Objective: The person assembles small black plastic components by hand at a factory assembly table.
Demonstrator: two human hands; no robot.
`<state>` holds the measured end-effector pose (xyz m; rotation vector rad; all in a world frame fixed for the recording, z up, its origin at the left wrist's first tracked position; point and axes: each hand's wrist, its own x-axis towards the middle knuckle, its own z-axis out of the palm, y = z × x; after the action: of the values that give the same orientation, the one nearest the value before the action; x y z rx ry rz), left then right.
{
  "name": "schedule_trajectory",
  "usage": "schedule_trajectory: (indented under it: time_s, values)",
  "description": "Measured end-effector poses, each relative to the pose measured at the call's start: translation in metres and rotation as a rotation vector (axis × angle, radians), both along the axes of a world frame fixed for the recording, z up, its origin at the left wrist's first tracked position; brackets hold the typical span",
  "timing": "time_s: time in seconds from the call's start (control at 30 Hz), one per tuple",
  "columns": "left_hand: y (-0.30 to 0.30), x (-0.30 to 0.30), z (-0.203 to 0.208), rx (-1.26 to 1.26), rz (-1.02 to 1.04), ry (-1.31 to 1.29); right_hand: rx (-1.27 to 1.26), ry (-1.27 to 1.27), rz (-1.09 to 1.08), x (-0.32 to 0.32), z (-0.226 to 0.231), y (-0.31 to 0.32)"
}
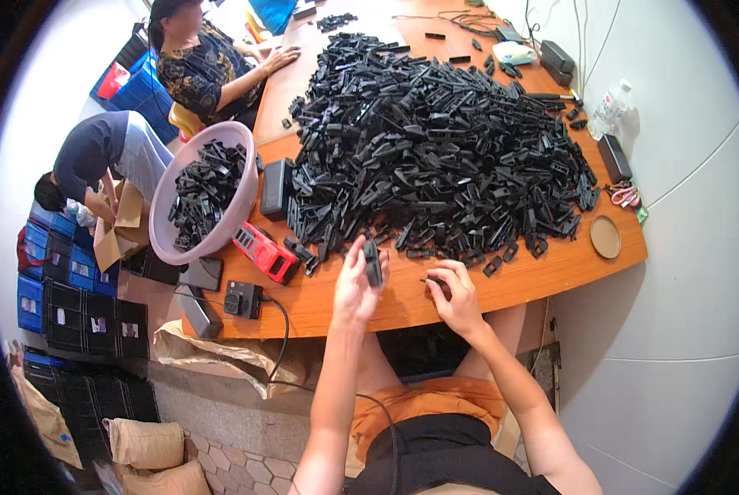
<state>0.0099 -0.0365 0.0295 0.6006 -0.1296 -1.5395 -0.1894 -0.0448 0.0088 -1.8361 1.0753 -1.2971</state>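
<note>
At the near edge of the orange-brown table [551, 276], toward six o'clock of the big heap, the person's two hands work close together. The left hand [355, 285] is raised off the surface, fingers curled around a slim black plastic part [374, 262] that stands upright between thumb and fingertips, probably so its end can be seen or matched. The right hand [454, 295] rests low on the table, fingers bent and pinched on a second small black piece [437, 285]; most of that piece is covered by the fingers, so its shape cannot be made out.

Just beyond the hands, at twelve o'clock, lies the large heap of black plastic parts [435, 148], spread wide and sloping down to the near edge, which keeps loose pieces within easy reach. At ten o'clock from the hands a pink basin [171, 202] tilts against the table's left edge, partly filled with the same parts. Between the basin and the hands lies a red tool [264, 252], and a black box with a cable [242, 299] sits at nine o'clock.

At two o'clock a round brown lid [605, 237] lies near the corner, with a clear bottle [610, 107] farther back. Two other people sit at ten and eleven o'clock; what their hands hold is hard to tell. The person's lap hides whatever is under the table, and the fisheye rim cuts off the floor crates [81, 313].
</note>
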Motion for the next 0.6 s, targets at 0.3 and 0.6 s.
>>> schedule_trajectory:
  time_s: [0.3, 0.6]
  values:
    - [0.037, -0.028, 0.016, 0.009, -0.224, -0.785, 0.242, -0.054, 0.052, -0.022, 0.004, 0.016]
    - [0.04, -0.024, -0.012, -0.474, 0.059, -1.954, -0.141, 0.333, 0.013, -0.04, 0.009, -0.002]
